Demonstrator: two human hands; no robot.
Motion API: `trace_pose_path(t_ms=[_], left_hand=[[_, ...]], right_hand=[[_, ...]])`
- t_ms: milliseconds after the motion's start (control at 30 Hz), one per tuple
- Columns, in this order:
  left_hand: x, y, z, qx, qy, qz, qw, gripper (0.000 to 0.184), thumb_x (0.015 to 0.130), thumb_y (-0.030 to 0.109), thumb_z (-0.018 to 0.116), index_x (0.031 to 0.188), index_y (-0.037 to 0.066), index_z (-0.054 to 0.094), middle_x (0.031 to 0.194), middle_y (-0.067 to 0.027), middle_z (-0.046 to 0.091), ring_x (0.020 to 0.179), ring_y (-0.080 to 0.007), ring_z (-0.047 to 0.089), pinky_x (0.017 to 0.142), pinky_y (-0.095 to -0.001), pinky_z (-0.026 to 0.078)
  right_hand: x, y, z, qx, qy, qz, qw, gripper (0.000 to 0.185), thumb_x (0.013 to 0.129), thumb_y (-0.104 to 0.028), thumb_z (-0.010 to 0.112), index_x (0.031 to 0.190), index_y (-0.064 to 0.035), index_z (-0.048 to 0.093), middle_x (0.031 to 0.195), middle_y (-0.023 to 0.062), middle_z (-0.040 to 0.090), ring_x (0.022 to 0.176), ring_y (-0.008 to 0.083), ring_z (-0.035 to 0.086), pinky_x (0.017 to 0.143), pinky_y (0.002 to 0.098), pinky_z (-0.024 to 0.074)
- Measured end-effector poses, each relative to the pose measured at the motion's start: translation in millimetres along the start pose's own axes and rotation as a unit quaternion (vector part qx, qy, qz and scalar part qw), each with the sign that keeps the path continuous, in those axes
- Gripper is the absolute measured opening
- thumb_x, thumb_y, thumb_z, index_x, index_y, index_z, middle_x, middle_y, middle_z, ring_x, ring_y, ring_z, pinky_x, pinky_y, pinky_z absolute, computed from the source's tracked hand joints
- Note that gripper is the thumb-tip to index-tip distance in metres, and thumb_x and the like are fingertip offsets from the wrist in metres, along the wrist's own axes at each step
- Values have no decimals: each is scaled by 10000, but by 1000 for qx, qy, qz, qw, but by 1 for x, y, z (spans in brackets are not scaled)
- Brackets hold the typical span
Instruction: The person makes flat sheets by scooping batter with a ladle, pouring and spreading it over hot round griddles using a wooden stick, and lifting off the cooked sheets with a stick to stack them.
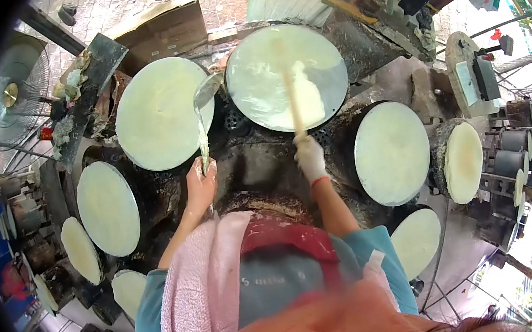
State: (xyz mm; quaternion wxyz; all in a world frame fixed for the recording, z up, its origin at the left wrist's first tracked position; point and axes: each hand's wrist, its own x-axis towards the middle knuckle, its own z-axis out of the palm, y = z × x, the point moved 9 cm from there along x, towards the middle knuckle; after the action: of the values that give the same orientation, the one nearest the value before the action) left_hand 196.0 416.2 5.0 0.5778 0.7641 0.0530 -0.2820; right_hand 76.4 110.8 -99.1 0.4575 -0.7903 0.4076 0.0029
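Note:
My left hand (201, 185) is closed around the handle of a metal ladle (206, 91). The handle is coated with pale batter, and the bowl lies between two round griddles. A white glove covers my right hand (310, 158), which grips a wooden stick (290, 88) reaching across the far griddle (252, 105). Motion blurs the stick, so the shape of its far end cannot be made out. Right of it lies a thick patch of batter (308, 99), with thinner batter smeared to the left. A pale round pancake (165, 112) covers the griddle at left.
More round pancakes sit at left (108, 209) and right (392, 153). A stack of thin pancakes (464, 163) stands farther right. A fan (12, 94) is at far left, and a cardboard box (165, 33) stands behind the griddles.

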Motion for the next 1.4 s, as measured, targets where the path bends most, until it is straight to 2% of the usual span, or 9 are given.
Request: trace_pose_path(t_ms=[233, 433, 533, 833, 967, 1100, 1167, 1267, 1400], left_hand=[[-16, -3, 20, 15, 45, 73, 996, 70, 922, 106, 533, 878, 51, 532, 617, 20, 454, 501, -51, 409, 453, -232, 317], [-14, 10, 43, 9, 11, 37, 999, 82, 931, 128, 537, 880, 66, 523, 573, 23, 449, 408, -64, 378, 382, -238, 289], [-4, 5, 41, 11, 17, 54, 998, 69, 930, 117, 544, 899, 56, 533, 619, 36, 460, 479, -43, 387, 431, -223, 299], [-19, -4, 39, 36, 41, -7, 998, 96, 924, 133, 556, 913, 38, 553, 654, 35, 465, 565, -40, 406, 495, -225, 329], [-18, -14, 43, 65, 37, 6, 997, 90, 921, 125, 555, 905, 37, 560, 659, 35, 459, 597, -48, 409, 520, -237, 340], [-18, -1, 63, 22, 7, -25, 999, 93, 921, 117, 546, 871, 39, 550, 667, 35, 461, 598, -58, 408, 528, -244, 345], [-10, 8, 71, 77, 4, 34, 996, 107, 922, 125, 538, 854, 42, 533, 648, 24, 448, 589, -57, 416, 525, -244, 355], [9, 14, 89, 118, -16, 89, 989, 131, 920, 148, 530, 836, 53, 499, 608, 1, 439, 537, -50, 424, 479, -233, 343], [41, 58, 134, 89, -73, 79, 990, 142, 907, 148, 539, 822, 49, 486, 536, 0, 429, 398, -101, 411, 375, -274, 316]], right_hand=[[26, 20, -79, -217, 68, -42, 973, 320, 955, -338, 446, 927, -30, 527, 721, 245, 626, 714, 435, 617, 624, 517, 482], [30, 30, -61, -28, 51, -200, 978, 308, 946, -323, 449, 1061, -81, 600, 717, 252, 614, 736, 445, 609, 622, 500, 478], [10, 90, -44, -159, 5, -60, 985, 540, 927, -297, 454, 1439, -167, 342, 745, 246, 634, 694, 425, 625, 591, 505, 479], [191, -15, -141, -311, 144, 5, 939, 554, 951, -448, 407, 1322, -37, 408, 918, 228, 664, 833, 372, 661, 715, 504, 516], [149, -88, -138, -172, 170, -143, 960, 586, 925, -377, 504, 1386, -38, 379, 1098, 235, 636, 891, 398, 644, 786, 442, 522], [59, -14, -110, 134, 120, -172, 969, 482, 922, -175, 571, 1371, -39, 461, 1397, 149, 483, 1030, 217, 636, 912, 282, 471], [29, 71, -98, 385, 217, -115, 890, 454, 923, -160, 599, 1361, -89, 498, 1119, 79, 659, 818, 159, 647, 719, 256, 521], [-11, 100, -50, 459, -23, 138, 877, 370, 943, -203, 586, 1310, -167, 556, 678, -87, 477, 460, 20, 389, 382, 196, 335], [10, 81, -91, 436, -24, 113, 892, 231, 944, -262, 586, 1146, -163, 639, 636, -89, 470, 447, 9, 370, 389, 180, 308]])
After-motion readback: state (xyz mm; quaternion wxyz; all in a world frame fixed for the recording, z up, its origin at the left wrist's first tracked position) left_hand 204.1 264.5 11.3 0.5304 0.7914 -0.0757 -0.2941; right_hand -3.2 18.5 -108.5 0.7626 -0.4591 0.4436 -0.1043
